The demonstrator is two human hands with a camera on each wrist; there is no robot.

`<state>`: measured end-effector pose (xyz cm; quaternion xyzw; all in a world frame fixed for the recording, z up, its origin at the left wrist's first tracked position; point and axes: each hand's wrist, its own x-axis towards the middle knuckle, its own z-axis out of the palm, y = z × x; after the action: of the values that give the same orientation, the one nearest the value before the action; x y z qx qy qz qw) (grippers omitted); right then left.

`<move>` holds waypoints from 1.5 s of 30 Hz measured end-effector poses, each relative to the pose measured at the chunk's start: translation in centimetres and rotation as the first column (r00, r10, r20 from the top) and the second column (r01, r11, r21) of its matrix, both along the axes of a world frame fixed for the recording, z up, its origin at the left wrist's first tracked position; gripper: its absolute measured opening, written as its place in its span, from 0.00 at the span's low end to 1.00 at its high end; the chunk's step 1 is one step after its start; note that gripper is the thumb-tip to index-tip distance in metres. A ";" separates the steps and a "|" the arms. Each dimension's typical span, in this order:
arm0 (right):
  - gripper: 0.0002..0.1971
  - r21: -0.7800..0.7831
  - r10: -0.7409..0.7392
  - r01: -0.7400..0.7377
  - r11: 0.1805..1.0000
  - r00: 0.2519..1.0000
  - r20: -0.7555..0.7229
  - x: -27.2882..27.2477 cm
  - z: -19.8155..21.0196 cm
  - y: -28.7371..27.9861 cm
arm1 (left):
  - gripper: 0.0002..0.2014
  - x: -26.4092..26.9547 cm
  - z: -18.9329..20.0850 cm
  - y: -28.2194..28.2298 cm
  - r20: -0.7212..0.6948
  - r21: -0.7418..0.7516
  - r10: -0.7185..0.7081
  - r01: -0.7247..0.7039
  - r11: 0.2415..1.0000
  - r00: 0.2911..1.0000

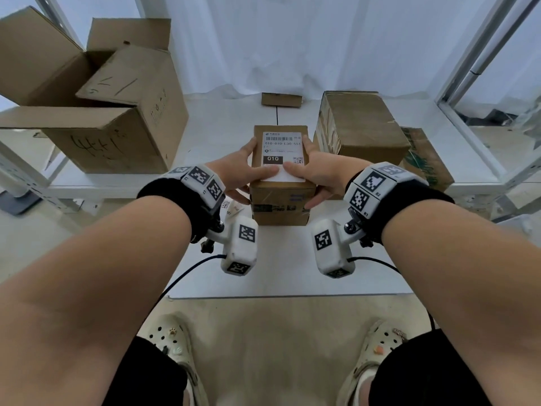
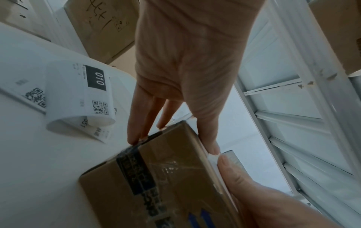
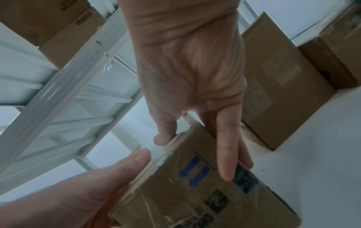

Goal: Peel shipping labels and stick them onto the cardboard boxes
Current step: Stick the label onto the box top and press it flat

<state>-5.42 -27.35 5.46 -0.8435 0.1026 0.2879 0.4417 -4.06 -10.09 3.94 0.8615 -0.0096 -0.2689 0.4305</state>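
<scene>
The left hand (image 1: 240, 171) grips the left side of a small cardboard box (image 1: 281, 200), its thumb lying flat across the near left part of the white shipping label (image 1: 282, 155) on the box top, while its fingers (image 2: 136, 123) reach down the side wall to the strip of dark printed tape. The right hand (image 1: 317, 171) mirrors it on the right side: the thumb presses the near right part of the label, the tips of the two thumbs almost meeting, and the fingers (image 3: 224, 154) run straight down the front and right faces of the box over the blue arrows printed there. So the box sits clamped between both hands, on the white table (image 1: 292, 259) straight ahead of the person, and the label lies on its top, with a barcode at the far end and a dark block reading 010 nearer the thumbs. Just left of the left hand, on the table, lies a curled strip of more labels (image 2: 78, 95), one of them with the same 010 block and a square code. Further left of that hand stands a large open carton (image 1: 111, 121) with scrawled marks on its side. Just right of the right hand is a bigger closed brown box (image 1: 360, 127), and beyond it another box with green print (image 1: 424, 159). Past both hands, at the far edge of the table, lies a small flat box (image 1: 281, 100). White metal frames (image 1: 480, 68) rise on the right.
</scene>
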 end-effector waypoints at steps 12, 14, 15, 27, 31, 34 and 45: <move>0.46 0.163 0.008 0.005 0.987 0.997 -0.077 0.1 -0.2 -0.8 | 0.43 -0.3 0.0 0.9 -0.144 -0.149 0.013 -0.035 0.988 0.989; 0.47 0.134 0.009 -0.003 0.991 0.999 -0.045 -0.2 -0.3 -0.7 | 0.45 -0.4 0.1 0.6 -0.114 -0.099 0.003 -0.015 0.995 0.993; 0.48 0.116 0.014 -0.011 0.993 1.000 -0.025 -0.2 -0.5 -0.6 | 0.46 -0.5 0.1 0.5 -0.090 -0.078 -0.002 -0.005 0.997 0.996; 0.40 0.111 0.021 -0.023 0.994 1.000 0.022 -0.9 0.0 -0.4 | 0.41 -0.8 0.1 1.3 -0.161 -0.278 0.030 -0.074 0.958 0.986; 0.44 -0.020 0.008 -0.002 1.000 0.951 0.310 -0.7 0.8 -0.1 | 0.23 -0.6 1.3 1.0 -0.088 -0.406 0.192 -0.211 0.889 0.978; 0.59 -0.223 0.058 0.046 0.974 0.898 0.436 0.0 1.2 1.1 | 0.26 -0.4 2.4 0.7 -0.059 -0.466 0.269 -0.264 0.845 0.961; 0.58 -0.483 0.194 0.067 0.873 0.861 0.470 3.3 0.0 4.4 | 0.27 0.7 2.3 2.5 0.055 -0.470 0.324 -0.262 0.843 0.944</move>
<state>-2.15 -22.95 5.51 -0.9750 0.0230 0.0372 0.2180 -3.33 -7.56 6.25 0.7433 0.0309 -0.1322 0.6551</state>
